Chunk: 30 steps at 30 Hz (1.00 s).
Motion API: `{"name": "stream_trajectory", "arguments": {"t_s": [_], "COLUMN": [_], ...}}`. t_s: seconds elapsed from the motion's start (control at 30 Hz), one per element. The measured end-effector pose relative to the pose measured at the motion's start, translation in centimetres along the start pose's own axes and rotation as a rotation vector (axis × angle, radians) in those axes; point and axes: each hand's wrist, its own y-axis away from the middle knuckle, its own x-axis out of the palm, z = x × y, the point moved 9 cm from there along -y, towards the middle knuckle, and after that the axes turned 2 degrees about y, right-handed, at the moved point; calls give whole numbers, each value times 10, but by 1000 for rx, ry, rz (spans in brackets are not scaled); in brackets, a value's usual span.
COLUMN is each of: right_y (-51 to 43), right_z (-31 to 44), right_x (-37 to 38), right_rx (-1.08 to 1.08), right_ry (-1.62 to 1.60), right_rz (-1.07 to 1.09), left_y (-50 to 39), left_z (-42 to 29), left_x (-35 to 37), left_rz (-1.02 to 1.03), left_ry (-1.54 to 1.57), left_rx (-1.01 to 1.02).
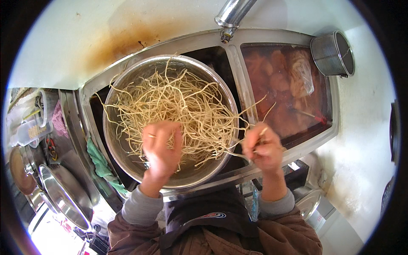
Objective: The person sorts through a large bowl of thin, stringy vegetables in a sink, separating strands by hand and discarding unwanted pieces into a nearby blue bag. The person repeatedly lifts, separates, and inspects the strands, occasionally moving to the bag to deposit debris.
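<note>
A big round metal basin (110, 140) sits in the left sink compartment, heaped with long, thin, pale roots (178, 105) that tangle together. Some of these stick out past its rim. My left hand (162, 146), with a ring on one finger, is over the near left part of the heap. Its fingers are curled and blurred, and whether roots are inside them I cannot tell. Just beyond the basin's right rim, above the sink edge, my right hand (264, 146) is closed around a few roots, whose ends trail from the fist toward the basin and upward.
Dark reddish water fills the right sink compartment (277, 121), with pale lumps, a plastic bag (301, 73) and a red-ended tool (318, 119) in it. A faucet (229, 19) overhangs the divider. A metal pot (331, 54) stands at the corner; a green cloth (102, 162) drapes the left edge.
</note>
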Motion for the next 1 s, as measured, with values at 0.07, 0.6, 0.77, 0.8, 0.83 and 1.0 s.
{"name": "stream_trajectory", "arguments": {"t_s": [0.07, 0.6, 0.77, 0.8, 0.83, 1.0], "right_y": [0, -37, -26, -25, -25, -22], "right_z": [13, -3, -31, -37, -43, -67], "right_x": [-21, -1, 15, 16, 16, 4], "right_rx": [-27, -215, -88, -56, -27, 185], "right_ry": [27, 1315, 1443, 1420, 1385, 936], "right_rz": [-63, -7, 264, 276, 293, 232], "left_y": [-2, 1, 9, 13, 16, 21], "left_z": [-40, -30, -35, -36, -36, -30], "left_x": [24, 86, 76, 77, 78, 69], "left_rz": [48, 169, 309, 340, 367, 335], "left_ry": [66, -48, -61, -58, -57, -41], "left_rx": [164, 89, 210, 215, 221, 224]}}
